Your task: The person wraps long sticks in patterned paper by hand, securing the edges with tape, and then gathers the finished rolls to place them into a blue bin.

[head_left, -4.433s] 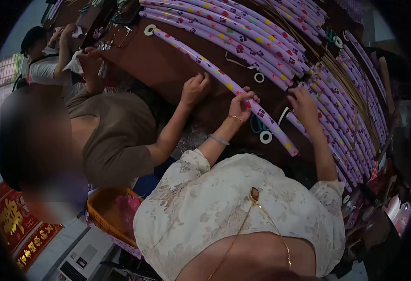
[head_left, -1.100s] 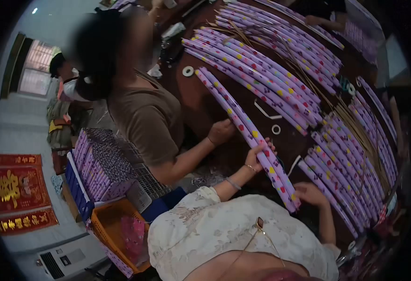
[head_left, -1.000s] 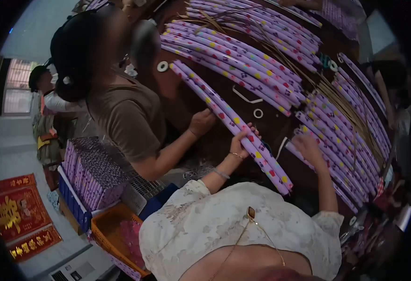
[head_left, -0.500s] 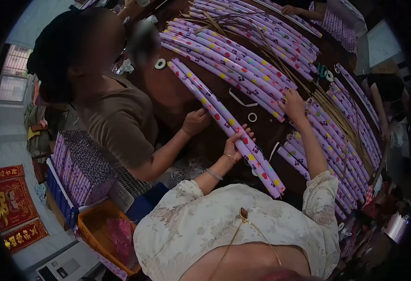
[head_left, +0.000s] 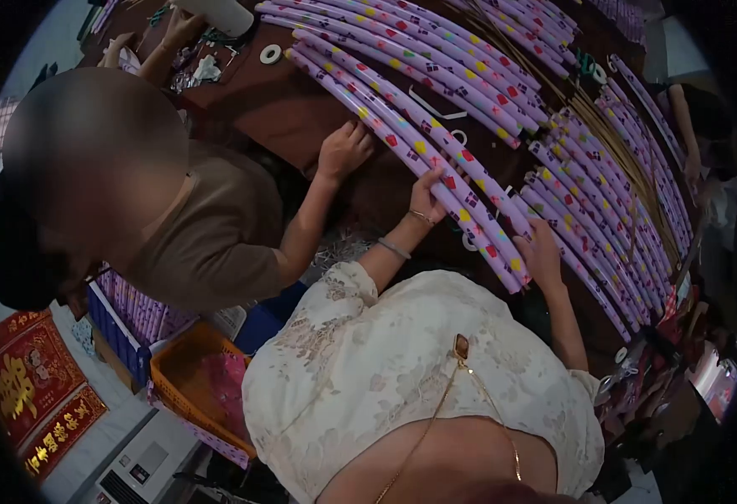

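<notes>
My left hand (head_left: 427, 197) is wrapped round a pair of long purple printed rolls (head_left: 394, 144) lying side by side on a slant. Another purple roll (head_left: 470, 163) lies along their right side, and my right hand (head_left: 541, 252) grips its near end. The far ends of these rolls rest close together over the dark table (head_left: 251, 113). Just beyond them are a white tape ring (head_left: 457, 137) and a bent white strip (head_left: 436, 106), partly hidden by the rolls.
A person in a brown top (head_left: 217, 218) sits at the left, one hand (head_left: 345, 151) near the rolls. More purple rolls (head_left: 587, 160) cover the right side, with thin brown strips (head_left: 633, 176). An orange basket (head_left: 192, 370) and a blue crate (head_left: 121, 323) stand lower left.
My right hand has come back from the pile toward my body with another roll, now beside the held pair. The view has shifted, and the person at the left has leaned lower.
</notes>
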Demonstrator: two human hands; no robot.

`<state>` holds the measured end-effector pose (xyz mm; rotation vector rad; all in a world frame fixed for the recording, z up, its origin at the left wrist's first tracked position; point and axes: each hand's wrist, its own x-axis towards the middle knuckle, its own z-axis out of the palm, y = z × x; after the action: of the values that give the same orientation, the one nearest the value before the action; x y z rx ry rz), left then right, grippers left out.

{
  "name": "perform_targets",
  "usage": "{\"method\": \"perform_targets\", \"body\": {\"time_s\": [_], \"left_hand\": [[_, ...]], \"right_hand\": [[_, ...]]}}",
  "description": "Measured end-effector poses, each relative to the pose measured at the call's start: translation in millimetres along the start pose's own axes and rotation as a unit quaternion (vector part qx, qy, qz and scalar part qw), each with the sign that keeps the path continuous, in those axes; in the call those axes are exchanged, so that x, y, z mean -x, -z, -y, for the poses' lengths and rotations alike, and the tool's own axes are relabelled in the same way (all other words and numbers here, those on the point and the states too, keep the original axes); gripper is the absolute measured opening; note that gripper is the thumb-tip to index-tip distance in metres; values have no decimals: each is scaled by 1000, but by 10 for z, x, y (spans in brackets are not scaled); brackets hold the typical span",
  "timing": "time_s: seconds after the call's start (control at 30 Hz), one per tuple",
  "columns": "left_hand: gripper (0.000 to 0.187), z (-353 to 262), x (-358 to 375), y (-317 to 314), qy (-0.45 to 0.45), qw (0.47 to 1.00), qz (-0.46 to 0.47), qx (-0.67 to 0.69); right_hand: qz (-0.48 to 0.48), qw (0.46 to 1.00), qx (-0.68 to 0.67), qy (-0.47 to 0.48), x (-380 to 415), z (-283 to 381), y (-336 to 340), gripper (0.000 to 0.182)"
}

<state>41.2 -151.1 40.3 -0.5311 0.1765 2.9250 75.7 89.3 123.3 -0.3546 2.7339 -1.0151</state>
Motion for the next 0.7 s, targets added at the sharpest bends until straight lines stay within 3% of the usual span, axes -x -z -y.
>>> {"method": "perform_targets", "body": {"time_s": [0.1, 0.17, 0.27, 0.37, 0.4, 0.47, 0.57, 0.63, 0.7], "left_hand": [[47, 5, -94, 318, 43, 999, -1, 4], [46, -3, -71, 180, 34, 999, 23, -6], [46, -3, -24, 136, 23, 999, 37, -19], [47, 13, -4, 205, 25, 999, 14, -30], [46, 7, -10, 226, 27, 999, 0, -40], [47, 10, -20, 237, 26, 999, 5, -35], [46, -10, -15, 211, 24, 999, 14, -35], [45, -7, 2, 254, 20, 999, 15, -38], [50, -12, -11, 384, 57, 998, -1, -27]], "right_hand": [[49, 996, -76, -9, 17, -45, -37, 28], [87, 985, -141, -54, 83, -77, -61, 27], [158, 970, -150, -112, 100, -129, -17, 29], [215, 969, -73, -94, -4, -175, 19, 26], [216, 969, -71, -94, -91, -167, 16, 26], [221, 973, 54, -44, -393, 6, 46, 22], [105, 993, 44, 41, -1014, 270, -218, 23], [67, 987, -141, 44, -1508, 552, -475, 25], [89, 970, -225, 29, -2018, 591, -902, 33]]}}
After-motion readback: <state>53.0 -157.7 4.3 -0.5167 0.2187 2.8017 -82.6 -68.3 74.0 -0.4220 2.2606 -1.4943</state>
